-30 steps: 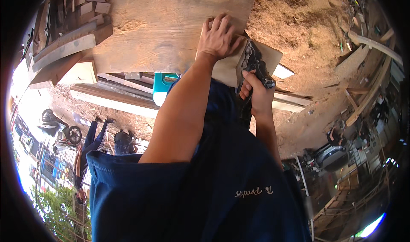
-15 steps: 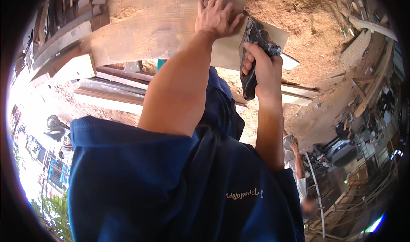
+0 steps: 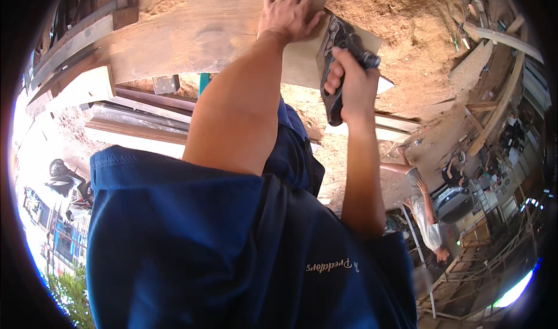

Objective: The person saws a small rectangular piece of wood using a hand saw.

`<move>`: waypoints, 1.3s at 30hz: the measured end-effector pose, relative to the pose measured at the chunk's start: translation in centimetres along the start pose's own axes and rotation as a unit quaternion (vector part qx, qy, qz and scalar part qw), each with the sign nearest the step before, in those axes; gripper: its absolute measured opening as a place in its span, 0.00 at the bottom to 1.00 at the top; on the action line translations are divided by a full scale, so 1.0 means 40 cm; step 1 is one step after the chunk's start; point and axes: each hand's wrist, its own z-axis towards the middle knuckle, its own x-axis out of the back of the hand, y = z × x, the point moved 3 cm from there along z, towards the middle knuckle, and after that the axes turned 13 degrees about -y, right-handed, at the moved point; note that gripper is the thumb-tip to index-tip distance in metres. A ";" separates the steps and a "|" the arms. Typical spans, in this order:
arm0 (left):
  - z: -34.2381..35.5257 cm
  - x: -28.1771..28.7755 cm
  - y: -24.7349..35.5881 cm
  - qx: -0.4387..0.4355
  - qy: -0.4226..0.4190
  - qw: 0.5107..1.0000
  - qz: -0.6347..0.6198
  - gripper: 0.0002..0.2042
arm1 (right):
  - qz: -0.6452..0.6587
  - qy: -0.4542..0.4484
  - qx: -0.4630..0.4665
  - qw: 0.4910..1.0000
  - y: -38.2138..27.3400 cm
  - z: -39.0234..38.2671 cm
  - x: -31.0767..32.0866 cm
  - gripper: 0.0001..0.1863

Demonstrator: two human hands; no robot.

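My left hand [image 3: 286,14] lies on a wide pale wooden board [image 3: 192,44], palm down with its fingers apart, close to the board's right end. My right hand [image 3: 356,85] is wrapped around the handle of a black hand-held power tool [image 3: 347,37]. The tool rests at the board's right edge, just right of my left fingers. A flat board-like piece [image 3: 305,65] shows under my left wrist and beside the tool. The tool's underside, where it meets the wood, is hidden.
Stacked wood offcuts [image 3: 87,41] are at the upper left, with long planks [image 3: 145,120] below them. Sawdust [image 3: 401,33] covers the ground on the right. A person [image 3: 427,213] is at the right among frames and machinery. A parked motorbike [image 3: 67,184] is at the left.
The whole view has shifted slightly, with the board and both hands appearing a little higher and further left. The person at the right has come more fully into view. My grip looks the same.
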 end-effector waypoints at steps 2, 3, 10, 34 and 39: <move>0.013 -0.004 -0.009 0.014 -0.014 0.999 0.037 0.23 | 0.009 0.001 0.021 1.000 0.032 -0.028 -0.006 0.06; 0.014 -0.002 -0.004 0.011 -0.017 0.999 0.038 0.23 | 0.015 0.009 0.027 0.999 0.056 -0.043 0.003 0.05; 0.016 -0.026 -0.003 0.015 0.000 0.999 0.035 0.18 | 0.016 0.006 0.140 0.990 0.167 -0.101 0.017 0.04; 0.021 -0.012 0.007 -0.002 -0.006 1.000 0.031 0.15 | -0.155 -0.014 0.230 0.961 0.237 -0.129 0.053 0.07; 0.023 -0.028 0.000 0.001 -0.003 1.000 0.026 0.16 | -0.150 -0.021 0.139 0.979 0.158 -0.097 0.051 0.07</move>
